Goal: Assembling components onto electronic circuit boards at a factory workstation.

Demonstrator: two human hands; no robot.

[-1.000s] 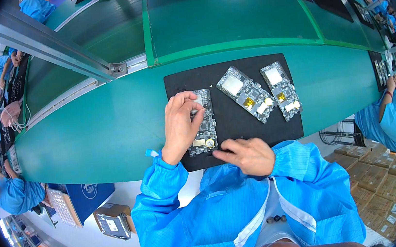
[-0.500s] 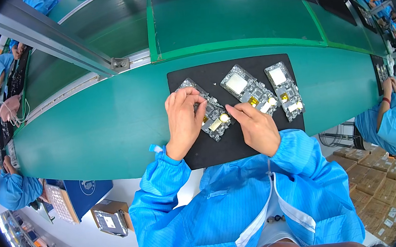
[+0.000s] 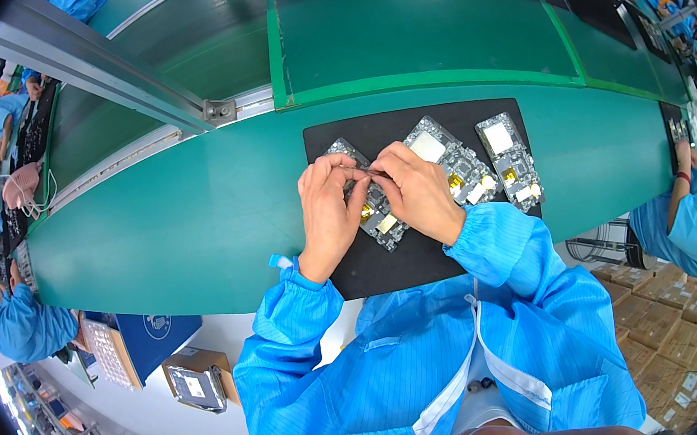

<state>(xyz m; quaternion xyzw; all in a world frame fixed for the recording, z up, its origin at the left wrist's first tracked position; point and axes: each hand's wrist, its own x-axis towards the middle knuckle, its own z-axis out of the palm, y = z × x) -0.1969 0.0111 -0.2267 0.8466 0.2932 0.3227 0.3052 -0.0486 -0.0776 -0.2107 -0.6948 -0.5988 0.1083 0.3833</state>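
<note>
Both hands meet fingertip to fingertip over the leftmost circuit board (image 3: 386, 229), hiding much of its middle. My left hand (image 3: 330, 207) is closed in a pinch, and so is my right hand (image 3: 419, 190). Between the fingertips there may be a tiny dark piece, too small to name. Beside my right hand lies the middle circuit board (image 3: 474, 170), with a white square pad and yellow tape. A narrower circuit board (image 3: 508, 156) with a similar white pad lies to its right. All three boards rest on a black mat (image 3: 423, 271).
The mat lies on a green workbench (image 3: 161, 230). A metal post (image 3: 108, 69) slants across the upper left. Beyond the bench runs a green-edged surface (image 3: 422, 29). Co-workers in blue sit at left and right. Cardboard boxes (image 3: 662, 328) are stacked at lower right.
My right hand has moved up and left from the leftmost board's lower right end to meet my left hand's fingertips. The view has shifted slightly; the boards lie as before.
</note>
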